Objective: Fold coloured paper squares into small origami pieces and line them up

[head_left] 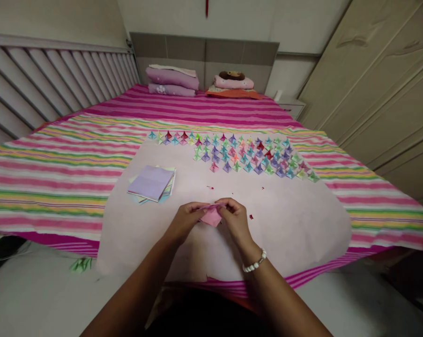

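Between my two hands is a pink sheet of origami paper (pixel 211 216), partly folded, with a point toward me. My left hand (pixel 188 220) pinches its left edge between thumb and fingers. On the other side, my right hand (pixel 235 219) grips the right edge, thumb on top; a white bead bracelet (pixel 255 262) circles that wrist. Both hands are just above a large pale paper sheet (pixel 295 224). Left of them lies a stack of square paper (pixel 151 182), lilac on top. Beyond the hands, small folded paper pieces (pixel 248 166) in many colours stand in rows.
Tiny red scraps (pixel 251 216) lie on the pale sheet. The sheet rests on a bed with a striped cover (pixel 56 178). Folded bedding (pixel 172 82) sits by the headboard (pixel 186 49). A slatted rail (pixel 56 84) runs along the left, and a crumpled green paper (pixel 81 265) is on the floor.
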Available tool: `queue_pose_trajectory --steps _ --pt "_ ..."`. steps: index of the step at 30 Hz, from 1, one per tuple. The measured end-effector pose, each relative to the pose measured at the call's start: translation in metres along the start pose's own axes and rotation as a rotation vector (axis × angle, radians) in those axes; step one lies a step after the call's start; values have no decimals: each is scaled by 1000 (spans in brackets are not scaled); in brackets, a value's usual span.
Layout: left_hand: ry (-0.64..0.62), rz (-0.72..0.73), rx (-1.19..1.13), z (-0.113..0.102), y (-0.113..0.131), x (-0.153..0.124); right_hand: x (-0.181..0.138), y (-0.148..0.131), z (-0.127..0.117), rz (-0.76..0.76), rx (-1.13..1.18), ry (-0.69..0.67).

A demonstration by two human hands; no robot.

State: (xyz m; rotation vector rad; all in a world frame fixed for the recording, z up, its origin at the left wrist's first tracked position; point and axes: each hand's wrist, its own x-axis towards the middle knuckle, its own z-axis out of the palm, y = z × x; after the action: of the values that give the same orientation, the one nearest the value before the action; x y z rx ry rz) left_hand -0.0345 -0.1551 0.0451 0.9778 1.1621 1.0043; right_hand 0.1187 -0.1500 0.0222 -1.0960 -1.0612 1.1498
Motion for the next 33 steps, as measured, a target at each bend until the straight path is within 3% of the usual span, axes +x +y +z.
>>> queue_pose_trajectory --steps 7,15,20,24,28,33 --pt "-183 -110 -418 2 12 -6 1 0 -6 46 177 -135" --pt "-67 -276 -604 5 25 -9 -3 -6 -9 6 230 -300" --pt "-130 -292 -532 5 22 -13 -1 -6 -6 35 194 -167" --pt "-202 -69 -255 2 13 -15 -2 -7 -6 67 193 -101" --pt "-92 126 -39 2 12 -17 -5 -9 -4 126 245 -87" --pt "-39 71 -35 8 18 -19 -9 -8 2 169 267 -129"
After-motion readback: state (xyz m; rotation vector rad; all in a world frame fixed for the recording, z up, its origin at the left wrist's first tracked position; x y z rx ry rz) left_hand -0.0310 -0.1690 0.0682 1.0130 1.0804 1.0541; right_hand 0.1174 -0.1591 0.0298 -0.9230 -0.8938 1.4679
